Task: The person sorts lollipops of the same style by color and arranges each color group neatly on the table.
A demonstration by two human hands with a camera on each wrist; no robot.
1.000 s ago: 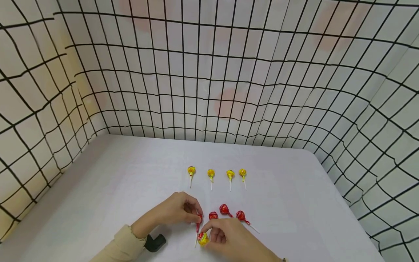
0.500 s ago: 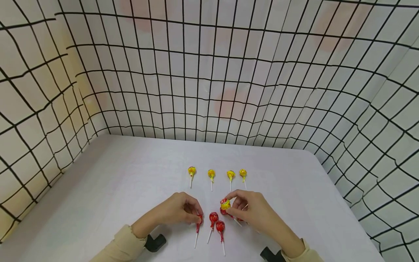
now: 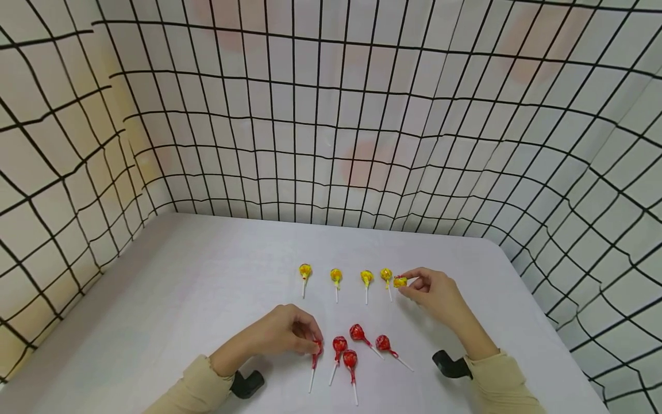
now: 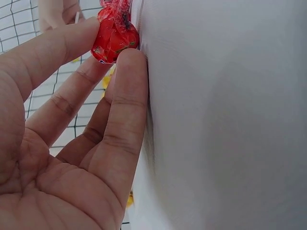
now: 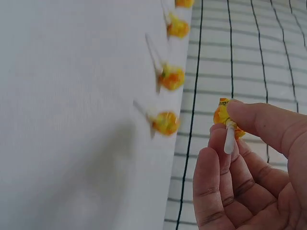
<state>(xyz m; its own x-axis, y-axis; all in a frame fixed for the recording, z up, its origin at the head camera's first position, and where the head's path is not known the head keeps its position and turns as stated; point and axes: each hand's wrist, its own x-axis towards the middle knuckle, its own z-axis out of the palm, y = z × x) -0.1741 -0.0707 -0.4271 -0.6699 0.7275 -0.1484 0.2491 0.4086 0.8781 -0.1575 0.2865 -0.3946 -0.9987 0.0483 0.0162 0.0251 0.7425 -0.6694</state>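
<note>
"What's changed?"
"The yellow lollipop [image 3: 400, 282] has moved from over the red lollipops [image 3: 350, 359] to beside the yellow row [image 3: 366, 276], right end."
"And the hands?"
"The right hand [image 3: 434, 293] pinches it; the left hand [image 3: 284, 330] pinches the leftmost red lollipop [image 4: 115, 40]."

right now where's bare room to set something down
Bare: the table left of the yellow lollipops; the strip between that row and the black grid; and right of the right hand. Crowded: front centre, where red lollipops lie by the left hand, and the row's right end.
</note>
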